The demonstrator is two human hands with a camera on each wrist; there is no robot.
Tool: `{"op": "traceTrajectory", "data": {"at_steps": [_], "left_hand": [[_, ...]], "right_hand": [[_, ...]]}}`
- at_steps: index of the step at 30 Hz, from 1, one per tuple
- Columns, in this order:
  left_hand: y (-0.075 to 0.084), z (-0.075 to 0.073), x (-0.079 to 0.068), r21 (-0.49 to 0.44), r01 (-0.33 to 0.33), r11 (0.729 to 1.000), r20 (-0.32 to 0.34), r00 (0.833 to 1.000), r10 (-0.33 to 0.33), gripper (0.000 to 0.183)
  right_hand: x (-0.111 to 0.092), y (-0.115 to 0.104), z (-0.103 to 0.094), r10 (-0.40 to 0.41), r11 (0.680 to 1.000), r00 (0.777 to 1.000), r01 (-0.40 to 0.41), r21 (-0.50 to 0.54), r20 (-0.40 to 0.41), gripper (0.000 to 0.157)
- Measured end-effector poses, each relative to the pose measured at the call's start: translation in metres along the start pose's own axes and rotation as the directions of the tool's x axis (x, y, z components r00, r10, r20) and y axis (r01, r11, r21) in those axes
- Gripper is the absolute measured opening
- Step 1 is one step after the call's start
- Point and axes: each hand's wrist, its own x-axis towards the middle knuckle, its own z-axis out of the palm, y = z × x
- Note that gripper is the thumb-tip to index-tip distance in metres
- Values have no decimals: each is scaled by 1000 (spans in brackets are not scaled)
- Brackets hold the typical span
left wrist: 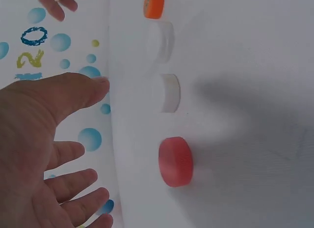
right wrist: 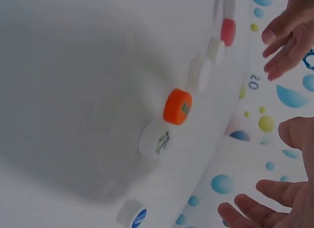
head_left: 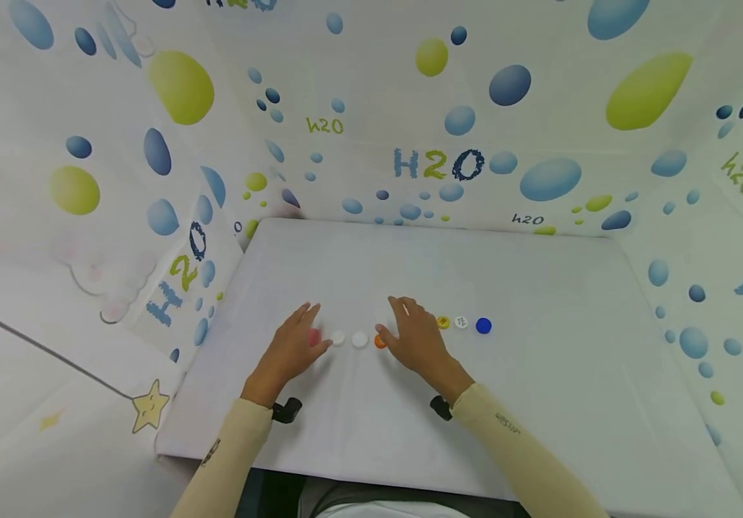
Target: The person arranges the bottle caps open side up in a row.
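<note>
Bottle caps lie in a row on the white table. My left hand [head_left: 288, 347] hovers by the red cap [left wrist: 175, 161], fingers spread, holding nothing. Beside that cap come a white cap [left wrist: 170, 93], a second white cap [head_left: 359, 339] and an orange cap [right wrist: 177, 106]. Above the row's middle is my right hand [head_left: 421, 345], also with spread fingers and nothing held. A white cap with green print [right wrist: 156, 140] and a white cap with a blue mark [right wrist: 131, 214] show in the right wrist view; the right hand hides part of the row in the head view.
Right of the right hand are a yellow cap [head_left: 443, 322], a printed white cap [head_left: 461, 323] and a blue cap [head_left: 484, 326]. The table [head_left: 572, 403] is bounded by hanging sheets [head_left: 371, 173] with bubble prints at the back and sides.
</note>
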Motion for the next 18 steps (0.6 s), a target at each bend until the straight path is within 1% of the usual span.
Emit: {"op": "traceTrajectory", "data": {"at_steps": [6,12,18], "left_hand": [[-8,6,0,26,11,1000,5,1000,-11,78],[-17,11,-2,39,44,998,12,999,-44,79],[-24,14,-3,62,84,994,48,995,-87,79]], "right_hand": [[12,-19,22,-71,996,997,72,-60,14,66],[23,-36,37,-80,990,995,86,-111,58,67],[30,-55,52,-118,985,989,129,-118,93,65]]}}
